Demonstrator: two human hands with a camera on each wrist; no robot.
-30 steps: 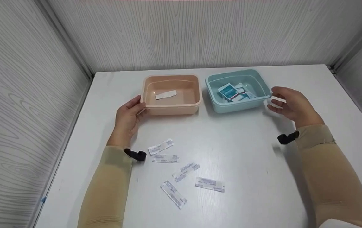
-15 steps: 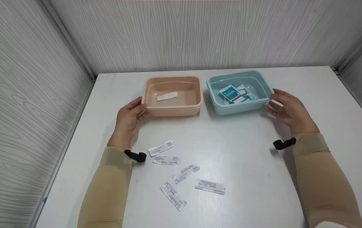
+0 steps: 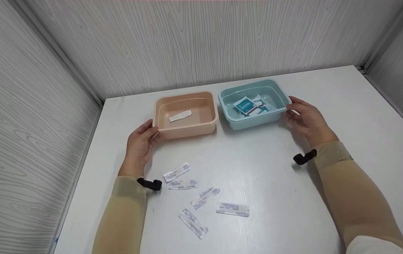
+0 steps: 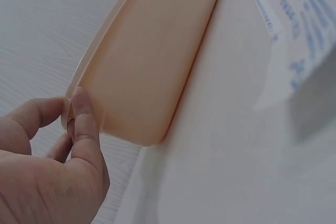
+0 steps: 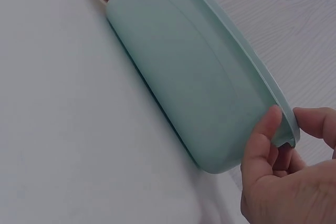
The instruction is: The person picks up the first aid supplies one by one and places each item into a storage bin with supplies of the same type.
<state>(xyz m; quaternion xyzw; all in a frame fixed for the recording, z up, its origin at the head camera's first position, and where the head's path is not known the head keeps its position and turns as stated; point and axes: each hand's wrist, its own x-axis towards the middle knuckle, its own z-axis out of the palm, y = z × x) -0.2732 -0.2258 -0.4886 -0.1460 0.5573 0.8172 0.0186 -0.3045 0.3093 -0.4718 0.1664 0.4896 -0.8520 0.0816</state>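
Note:
My left hand (image 3: 139,144) pinches the rim of a peach plastic basin (image 3: 190,132) at its near left corner. In the left wrist view the thumb and a finger of that hand (image 4: 58,156) lie on either side of the rim. One small white strip (image 3: 180,115) lies in the peach basin. Beside it on the right stands a light blue basin (image 3: 256,122), holding several teal and white packets (image 3: 246,105). Its near right corner is pinched by my right hand (image 3: 307,121), which the right wrist view shows with thumb and fingers about the rim.
Several flat white strips with blue print, among them one strip (image 3: 233,209) nearest my right arm, lie scattered on the white table (image 3: 268,197) before the basins. A grey wood-grain panel (image 3: 187,42) rises behind the table, with more panels at left and right.
My right hand has moved left, from loosely spread fingers by the blue basin's corner to a pinch on its rim. The left hand keeps its pinch. The head view has tilted slightly.

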